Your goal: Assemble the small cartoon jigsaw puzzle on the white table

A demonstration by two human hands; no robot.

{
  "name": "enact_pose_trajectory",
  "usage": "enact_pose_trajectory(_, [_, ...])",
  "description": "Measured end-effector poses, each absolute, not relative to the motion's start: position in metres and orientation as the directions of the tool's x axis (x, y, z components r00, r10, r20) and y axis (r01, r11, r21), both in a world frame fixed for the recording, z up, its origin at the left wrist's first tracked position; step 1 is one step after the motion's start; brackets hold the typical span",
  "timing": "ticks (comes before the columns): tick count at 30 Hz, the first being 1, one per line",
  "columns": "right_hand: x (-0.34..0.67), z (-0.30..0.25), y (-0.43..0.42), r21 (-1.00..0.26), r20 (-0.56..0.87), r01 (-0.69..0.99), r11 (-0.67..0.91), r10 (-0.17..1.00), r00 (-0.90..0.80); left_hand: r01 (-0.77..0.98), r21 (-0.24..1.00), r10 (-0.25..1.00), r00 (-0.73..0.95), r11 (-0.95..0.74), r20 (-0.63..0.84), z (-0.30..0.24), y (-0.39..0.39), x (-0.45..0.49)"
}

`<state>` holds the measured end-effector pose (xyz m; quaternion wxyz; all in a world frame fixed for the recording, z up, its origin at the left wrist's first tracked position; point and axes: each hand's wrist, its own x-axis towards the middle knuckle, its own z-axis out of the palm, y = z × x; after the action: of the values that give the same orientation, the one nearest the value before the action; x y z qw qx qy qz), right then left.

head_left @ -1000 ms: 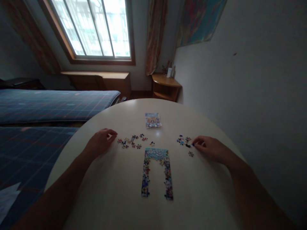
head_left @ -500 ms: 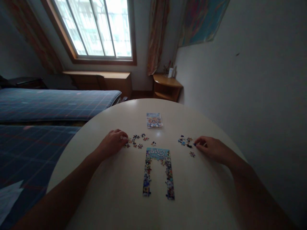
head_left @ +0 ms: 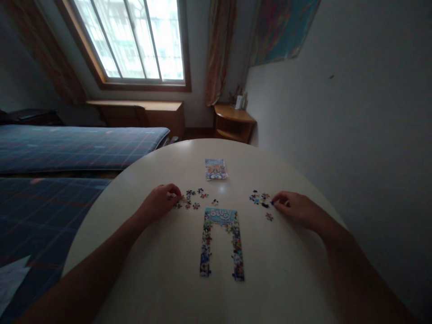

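Observation:
A partly built jigsaw (head_left: 221, 240), shaped like an arch with a blue title strip on top, lies in the middle of the round white table (head_left: 168, 279). My left hand (head_left: 159, 203) rests with curled fingers on the left scatter of loose pieces (head_left: 192, 199), fingertips pinched on a piece. My right hand (head_left: 295, 208) lies at the right cluster of loose pieces (head_left: 259, 198), fingers curled and touching a dark piece. A single piece (head_left: 269, 217) lies just below that hand's fingertips.
A small printed picture card (head_left: 215, 169) lies beyond the jigsaw. A bed with a blue plaid cover (head_left: 77, 144) runs along the left. A wooden corner shelf (head_left: 233, 121) and a window (head_left: 135, 40) are at the back. A grey wall (head_left: 354, 112) is close on the right.
My left hand has slid right, from the bare table onto the left scatter of loose pieces. My right hand has stayed at the right cluster.

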<state>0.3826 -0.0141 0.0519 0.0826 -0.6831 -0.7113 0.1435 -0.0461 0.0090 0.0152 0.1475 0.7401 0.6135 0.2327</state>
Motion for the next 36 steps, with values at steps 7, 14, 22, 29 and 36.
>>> enact_pose_trajectory(7, [0.345,0.062,-0.020,-0.389,0.185,0.912,0.126,0.981,-0.057,0.653,0.726,0.976,0.130,-0.215,0.172,0.027,-0.008,-0.023])
enact_pose_trajectory(14, [0.261,0.064,-0.054,-0.433,0.407,0.758,0.487,0.856,-0.318,0.399,0.900,0.973,0.211,-0.178,0.099,0.035,-0.038,0.018])
enact_pose_trajectory(22, [0.236,0.047,-0.061,-0.329,0.535,0.652,0.683,0.704,-0.468,0.214,0.972,0.946,0.322,-0.100,0.027,0.034,-0.049,0.032])
enact_pose_trajectory(29, [0.241,0.046,-0.056,-0.280,0.590,0.611,0.740,0.635,-0.499,0.296,0.949,0.919,0.393,-0.110,-0.016,0.032,-0.051,0.035])
enact_pose_trajectory(36, [0.244,0.051,-0.058,-0.258,0.563,0.602,0.756,0.624,-0.542,0.319,0.938,0.913,0.408,-0.137,-0.005,0.035,-0.054,0.036])
